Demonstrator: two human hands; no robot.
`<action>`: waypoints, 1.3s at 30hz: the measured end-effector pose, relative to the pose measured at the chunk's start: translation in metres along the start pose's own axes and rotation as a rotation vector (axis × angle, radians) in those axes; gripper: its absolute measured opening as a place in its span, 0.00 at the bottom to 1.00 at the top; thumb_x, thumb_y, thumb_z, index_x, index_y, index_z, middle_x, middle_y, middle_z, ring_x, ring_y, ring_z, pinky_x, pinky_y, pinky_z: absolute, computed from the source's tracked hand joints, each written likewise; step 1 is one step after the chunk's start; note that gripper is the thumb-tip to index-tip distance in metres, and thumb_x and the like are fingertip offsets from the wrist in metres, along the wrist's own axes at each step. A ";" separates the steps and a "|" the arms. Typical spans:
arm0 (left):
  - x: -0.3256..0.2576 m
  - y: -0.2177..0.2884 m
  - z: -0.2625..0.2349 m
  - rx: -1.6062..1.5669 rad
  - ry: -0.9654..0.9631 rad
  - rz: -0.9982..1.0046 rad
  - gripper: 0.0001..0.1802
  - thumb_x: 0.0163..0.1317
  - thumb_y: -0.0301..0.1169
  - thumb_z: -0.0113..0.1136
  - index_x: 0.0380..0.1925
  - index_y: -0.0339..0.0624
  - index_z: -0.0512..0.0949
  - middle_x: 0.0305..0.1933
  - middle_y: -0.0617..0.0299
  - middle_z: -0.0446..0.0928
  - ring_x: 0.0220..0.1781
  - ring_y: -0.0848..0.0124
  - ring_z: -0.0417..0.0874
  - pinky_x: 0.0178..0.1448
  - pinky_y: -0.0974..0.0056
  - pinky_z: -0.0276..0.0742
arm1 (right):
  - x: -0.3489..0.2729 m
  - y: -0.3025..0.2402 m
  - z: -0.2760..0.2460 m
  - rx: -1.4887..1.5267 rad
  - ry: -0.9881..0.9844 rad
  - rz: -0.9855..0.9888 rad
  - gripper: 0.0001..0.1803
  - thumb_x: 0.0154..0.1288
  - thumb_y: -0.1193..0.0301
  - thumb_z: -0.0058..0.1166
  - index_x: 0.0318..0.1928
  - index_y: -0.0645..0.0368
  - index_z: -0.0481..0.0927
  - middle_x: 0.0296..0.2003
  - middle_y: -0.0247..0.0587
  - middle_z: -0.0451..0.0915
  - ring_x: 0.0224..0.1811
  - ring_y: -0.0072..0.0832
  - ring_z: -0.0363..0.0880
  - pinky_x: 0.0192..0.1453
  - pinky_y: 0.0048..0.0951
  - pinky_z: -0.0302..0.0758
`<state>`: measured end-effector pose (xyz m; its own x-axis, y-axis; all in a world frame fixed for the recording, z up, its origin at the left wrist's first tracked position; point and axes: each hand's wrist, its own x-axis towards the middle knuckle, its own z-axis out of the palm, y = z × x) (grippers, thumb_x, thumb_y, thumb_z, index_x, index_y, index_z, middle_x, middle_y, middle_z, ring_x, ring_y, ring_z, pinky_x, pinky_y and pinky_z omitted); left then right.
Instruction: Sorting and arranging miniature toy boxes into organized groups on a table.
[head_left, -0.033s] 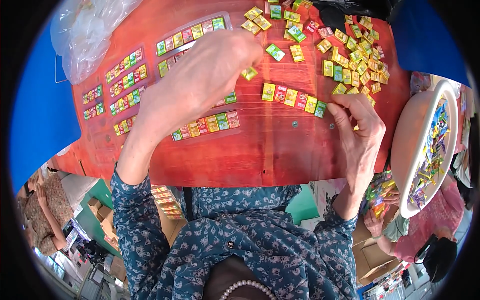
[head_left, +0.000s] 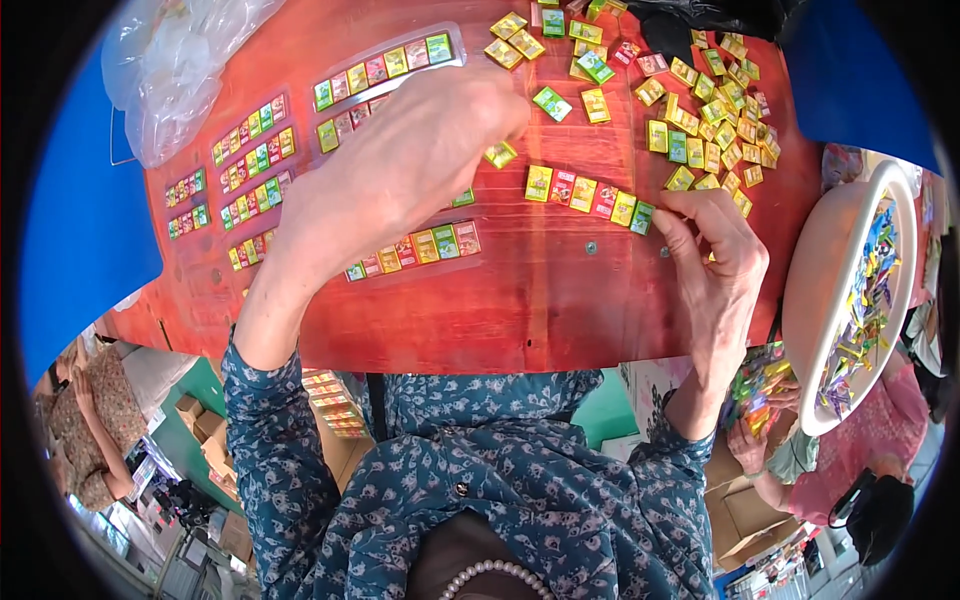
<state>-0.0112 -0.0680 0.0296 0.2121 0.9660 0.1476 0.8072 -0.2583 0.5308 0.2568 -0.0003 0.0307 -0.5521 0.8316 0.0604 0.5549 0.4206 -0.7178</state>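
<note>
A slanting row of small coloured boxes [head_left: 582, 195] lies on the red table, yellow, red and green side by side. At its right end, the thumb and forefinger of my right hand [head_left: 722, 245] close on the last green box [head_left: 641, 218]. My left hand [head_left: 425, 150] is curled over the table to the left of that row. A small yellow box [head_left: 499, 154] pokes out under its fingers and appears to be held. The back of the hand hides most of those fingertips. Beneath my left wrist lies a clear tray [head_left: 470, 260] with boxes in rows.
Loose boxes [head_left: 715, 130] are heaped at the far right. More clear trays of boxes [head_left: 255, 155] stand on the left, near a clear plastic bag [head_left: 170, 90]. A white basin [head_left: 800, 300] of small colourful pieces stands at the right edge. Other people work on both sides.
The small yellow box under my left hand has shifted slightly toward me and shows more fully. My right hand stays at the end of the row.
</note>
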 end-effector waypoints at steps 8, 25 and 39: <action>-0.004 -0.001 0.010 0.015 -0.100 0.058 0.10 0.59 0.19 0.55 0.41 0.35 0.78 0.45 0.49 0.78 0.52 0.48 0.79 0.55 0.51 0.75 | -0.006 -0.003 0.003 -0.016 -0.055 0.025 0.10 0.58 0.80 0.65 0.42 0.65 0.83 0.35 0.46 0.81 0.36 0.43 0.82 0.41 0.35 0.77; 0.035 -0.013 0.013 -0.034 0.080 0.184 0.08 0.65 0.23 0.54 0.40 0.34 0.80 0.36 0.55 0.79 0.42 0.53 0.80 0.51 0.55 0.74 | -0.009 -0.001 0.003 -0.064 -0.058 0.008 0.11 0.60 0.79 0.62 0.44 0.62 0.81 0.38 0.47 0.78 0.38 0.48 0.81 0.40 0.40 0.77; 0.045 -0.014 0.031 0.082 -0.091 0.081 0.11 0.56 0.21 0.61 0.41 0.33 0.79 0.45 0.52 0.78 0.46 0.50 0.81 0.48 0.51 0.76 | -0.008 -0.001 0.010 -0.054 -0.053 -0.014 0.17 0.56 0.78 0.65 0.47 0.61 0.80 0.42 0.46 0.77 0.40 0.47 0.80 0.40 0.41 0.78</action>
<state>0.0036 -0.0205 0.0029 0.3241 0.9397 0.1089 0.8272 -0.3374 0.4494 0.2543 -0.0111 0.0245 -0.5918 0.8054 0.0326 0.5786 0.4526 -0.6785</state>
